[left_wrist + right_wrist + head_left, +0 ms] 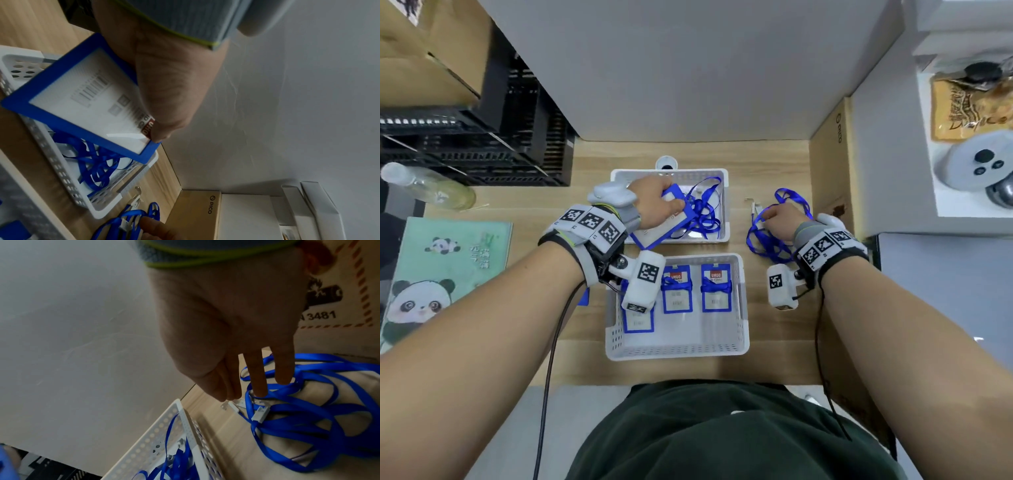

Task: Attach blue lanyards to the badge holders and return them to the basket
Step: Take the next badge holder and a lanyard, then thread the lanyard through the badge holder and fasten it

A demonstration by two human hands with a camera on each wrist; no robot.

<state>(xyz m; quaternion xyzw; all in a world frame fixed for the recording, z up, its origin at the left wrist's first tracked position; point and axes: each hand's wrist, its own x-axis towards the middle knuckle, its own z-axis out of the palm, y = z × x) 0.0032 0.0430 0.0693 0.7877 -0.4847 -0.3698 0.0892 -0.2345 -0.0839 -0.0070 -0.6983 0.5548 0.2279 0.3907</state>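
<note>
A wooden desk [774, 164] stands against a grey wall [688, 68]. Off its left edge sit black crates [482, 137]; a clear bottle [424, 186] lies at the far left corner, and a panda booklet [445, 270] covers the left edge nearer the person. A cardboard box [828, 161] stands along the right edge.

At the desk's middle, toward the far edge, a white basket [724, 205] holds a tangle of blue lanyards [702, 214]. Over its left rim the left hand [657, 205] grips a blue badge holder [86, 104], thumb pressed on its face and fingers curled behind, tilted with one corner past the rim.

Nearer the front edge, a second white basket [743, 308] holds three badge holders [676, 289] side by side, each wrapped in its lanyard; the left one is partly hidden by the wrist camera.

Right of the far basket, a loose lanyard pile [308, 421] lies on the bare desk. The right hand [782, 219] reaches down into it, fingers nearly straight, thumb and forefinger closing on a white clip [230, 406]; the remaining fingers touch the ribbon.
</note>
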